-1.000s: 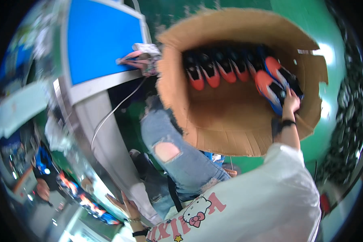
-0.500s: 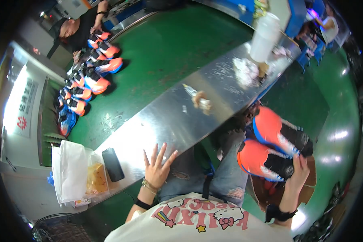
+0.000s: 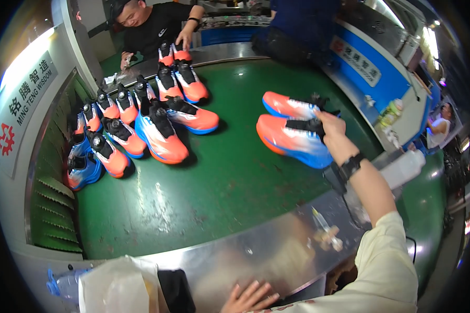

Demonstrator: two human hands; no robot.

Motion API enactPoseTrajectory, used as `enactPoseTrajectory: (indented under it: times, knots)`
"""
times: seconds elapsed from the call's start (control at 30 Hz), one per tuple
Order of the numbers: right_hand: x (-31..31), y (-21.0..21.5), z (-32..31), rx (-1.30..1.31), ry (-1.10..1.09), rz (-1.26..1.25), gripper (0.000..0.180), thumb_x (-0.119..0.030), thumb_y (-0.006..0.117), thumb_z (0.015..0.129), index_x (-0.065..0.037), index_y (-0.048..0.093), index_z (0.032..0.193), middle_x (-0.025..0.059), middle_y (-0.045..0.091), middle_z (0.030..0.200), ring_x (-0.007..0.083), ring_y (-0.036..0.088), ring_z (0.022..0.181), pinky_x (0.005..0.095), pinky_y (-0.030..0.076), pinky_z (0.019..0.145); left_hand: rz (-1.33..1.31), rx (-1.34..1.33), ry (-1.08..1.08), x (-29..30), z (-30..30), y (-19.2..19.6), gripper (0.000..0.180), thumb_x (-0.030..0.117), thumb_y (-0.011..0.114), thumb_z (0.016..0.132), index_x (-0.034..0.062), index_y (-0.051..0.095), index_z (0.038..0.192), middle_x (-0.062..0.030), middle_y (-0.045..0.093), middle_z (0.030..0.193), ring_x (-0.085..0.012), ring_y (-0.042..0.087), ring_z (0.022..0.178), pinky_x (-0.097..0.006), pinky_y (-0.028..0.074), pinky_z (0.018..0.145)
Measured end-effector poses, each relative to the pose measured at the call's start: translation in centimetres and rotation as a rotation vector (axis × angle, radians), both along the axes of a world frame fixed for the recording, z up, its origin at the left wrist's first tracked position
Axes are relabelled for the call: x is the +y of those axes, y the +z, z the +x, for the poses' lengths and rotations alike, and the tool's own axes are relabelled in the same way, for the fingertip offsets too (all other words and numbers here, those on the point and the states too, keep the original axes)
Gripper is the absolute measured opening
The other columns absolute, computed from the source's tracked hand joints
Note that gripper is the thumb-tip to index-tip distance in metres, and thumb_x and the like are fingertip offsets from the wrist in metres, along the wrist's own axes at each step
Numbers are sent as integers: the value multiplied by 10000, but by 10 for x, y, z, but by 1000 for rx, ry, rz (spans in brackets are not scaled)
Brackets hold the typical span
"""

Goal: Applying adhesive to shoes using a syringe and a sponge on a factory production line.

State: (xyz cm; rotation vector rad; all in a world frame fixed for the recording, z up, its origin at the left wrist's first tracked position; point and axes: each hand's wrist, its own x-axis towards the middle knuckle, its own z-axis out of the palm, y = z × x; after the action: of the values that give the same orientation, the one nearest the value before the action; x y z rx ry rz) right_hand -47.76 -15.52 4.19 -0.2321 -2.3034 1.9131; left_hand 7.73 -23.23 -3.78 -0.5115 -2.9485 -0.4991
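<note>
My right hand [image 3: 331, 128] is stretched out over the green belt, fingers closed at the black collars of a pair of sneakers. The nearer sneaker [image 3: 284, 136] and the farther sneaker [image 3: 287, 105] are orange and white with blue soles, side by side with toes to the left. Whether their soles touch the belt [image 3: 203, 195], I cannot tell. At the lower edge my left hand [image 3: 251, 297] lies palm down, fingers spread, on the metal ledge [image 3: 219, 263], holding nothing. Several matching sneakers [image 3: 162, 141] stand on the belt at the left.
Across the belt, a person [image 3: 159, 26] in black touches sneakers. On the ledge are a tube [image 3: 320, 219], crumpled scraps [image 3: 329, 240], a dark phone [image 3: 175, 291], a white bag [image 3: 117, 287] and a clear bottle [image 3: 68, 284]. A whitish container [image 3: 402, 169] stands beyond my right forearm.
My right hand has carried the pair of sneakers from beside my lap at the right to over the belt. My view has lifted toward the belt. The left hand stays on the ledge.
</note>
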Motion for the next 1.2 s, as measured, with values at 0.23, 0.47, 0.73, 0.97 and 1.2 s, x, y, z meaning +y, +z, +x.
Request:
enactPoseTrajectory:
  times: [0.23,0.47,0.73,0.97,1.2]
  knots:
    - [-179,28,-152,-170,4,-350,616,-289,817,713,40,583,1179,139,616,1171,289,616,1012,382,482,868,216,-492,133,16,-10,20,591,477,424,909,293,358,1467,44,214,1584,-189,96,1481,-611,-5,1134]
    - [-129,42,-21,-241,988,-214,387,-174,681,853,-102,592,1222,28,611,1153,127,561,1126,299,407,959,-117,-25,111,13,11,6,527,412,458,900,371,423,1425,-15,391,1501,-211,361,1385,-600,73,1134]
    - [199,144,239,-47,998,180,329,-138,647,897,-19,607,1201,53,636,1021,130,607,990,292,455,914,59,-67,5,16,-18,5,659,138,644,737,345,507,1348,-29,445,1456,-242,407,1355,-620,159,1110]
    - [498,39,433,-128,241,57,296,-99,613,907,25,591,1175,65,634,1002,137,603,927,297,474,905,-313,-85,-44,18,-14,9,681,128,627,775,203,413,1418,-201,364,1484,-398,309,1394,-617,168,1118]
    - [648,-253,542,-724,-87,-21,207,-125,679,836,-44,687,1026,57,690,911,130,626,856,294,502,794,-451,-109,-158,30,-11,6,946,92,621,654,76,216,1509,-265,212,1536,-469,177,1423,-615,147,1126]
